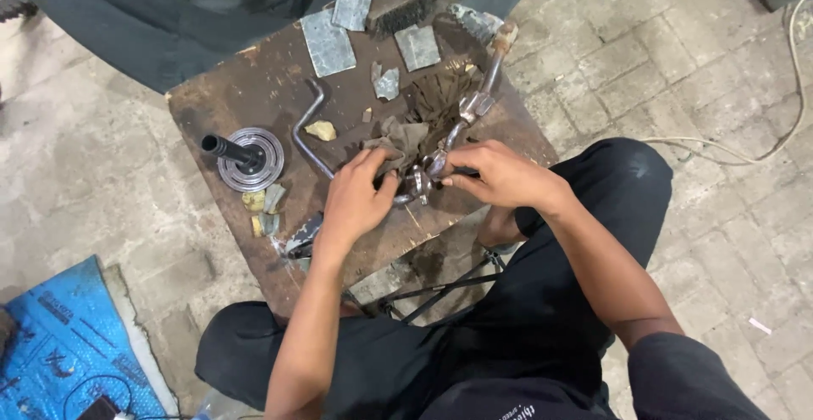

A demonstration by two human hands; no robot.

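1. Left hand [356, 200]: fingers closed on a rag [398, 145], pressing it against a small metal part [419, 181] at the near middle of the table [212, 115].
2. Right hand [495, 174]: fingertips pinched on the same part from the right; thumb and forefinger meeting at it.
3. Part: shiny, between both hands, touching the rag; exact shape hard to tell.
4. Long metal tool [478, 98]: running from the part toward the far right, wooden handle at its far end.
5. Bent rod [306, 132]: just left of the left hand, lying on the table.
6. Round pulley [251, 159]: on the left side, dark shaft sticking out to the left.
7. Wire brush [415, 1]: at the far edge, with grey sandpaper pieces [326, 43] beside it.
8. Small scraps [264, 204]: near the pulley, on its near side.
9. Blue sheet [59, 344]: on the floor, near left.
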